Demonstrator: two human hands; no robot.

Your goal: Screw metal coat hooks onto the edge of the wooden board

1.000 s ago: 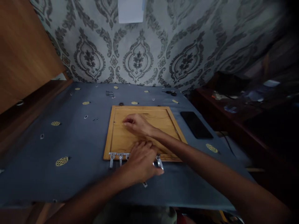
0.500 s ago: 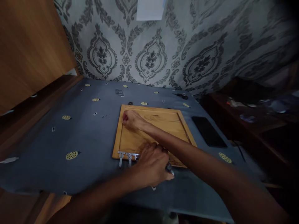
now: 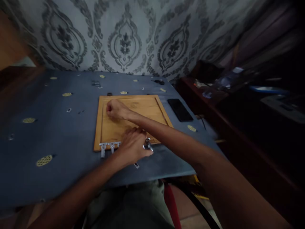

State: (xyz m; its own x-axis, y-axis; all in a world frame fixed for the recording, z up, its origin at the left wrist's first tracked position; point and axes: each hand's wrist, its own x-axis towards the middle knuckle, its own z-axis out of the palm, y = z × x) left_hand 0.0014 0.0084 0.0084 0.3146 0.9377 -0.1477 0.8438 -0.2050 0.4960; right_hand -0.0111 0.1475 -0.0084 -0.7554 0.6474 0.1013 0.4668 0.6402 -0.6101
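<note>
Several fingers of the right hand [image 3: 116,109] are curled in like a loose fist, on or just above the board's far left part; whether they pinch anything small is hidden. The left hand [image 3: 132,144] bends its fingers over the near edge, thumb stretched out beside a bright metal hinge [image 3: 148,144]; whether it grips that piece I can't make out. Under both hands the wooden board [image 3: 145,109] lies flat, framed by a raised border. More metal hinges [image 3: 112,147] line its near edge to the left, their arms poking past the wood. Right of the board, well apart from the hands, lies a black phone [image 3: 179,109]. Blue-grey cloth [image 3: 71,136] with yellow pineapples covers the table. Beyond hangs grey patterned fabric [image 3: 125,41]; a clear bottle [image 3: 231,78] is far right.
</note>
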